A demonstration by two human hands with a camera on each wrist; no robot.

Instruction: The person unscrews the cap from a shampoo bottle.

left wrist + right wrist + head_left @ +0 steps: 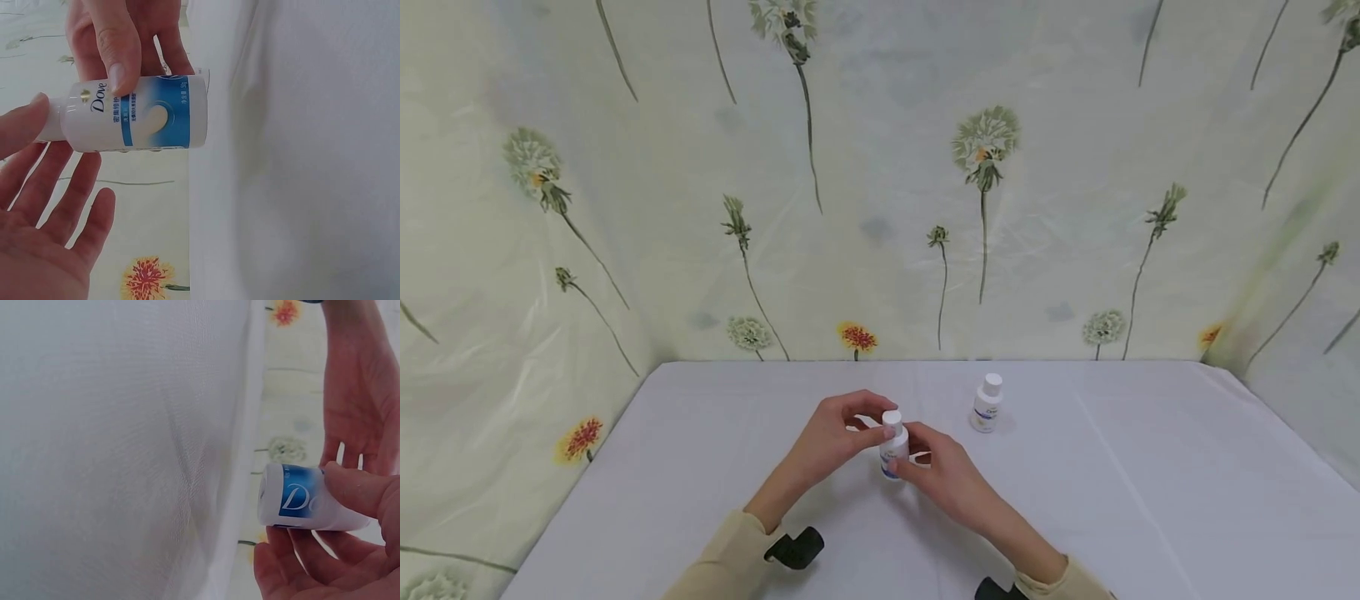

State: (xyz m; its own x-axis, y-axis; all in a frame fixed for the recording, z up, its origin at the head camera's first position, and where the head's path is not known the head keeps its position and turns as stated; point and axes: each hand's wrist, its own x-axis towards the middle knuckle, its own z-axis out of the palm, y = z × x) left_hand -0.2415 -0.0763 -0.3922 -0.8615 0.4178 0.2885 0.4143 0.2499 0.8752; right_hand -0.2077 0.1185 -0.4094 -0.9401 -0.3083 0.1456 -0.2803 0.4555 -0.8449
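A small white Dove bottle [894,456], with a blue band on its label, is held upright between both hands over the table. My left hand [827,436] pinches its white cap [891,418] between thumb and fingers. Lower down, my right hand [946,473] grips the bottle's body, thumb on the near side and fingers behind. In the left wrist view the label [139,115] faces the camera, with the right thumb across its upper edge. The right wrist view shows the bottle's base [267,495] clear of the fingers.
A second white bottle [987,406] of similar look stands upright on the table, behind and to the right of the hands. White cloth [760,396] covers the table. A flower-printed curtain [880,167] rises along its back and sides.
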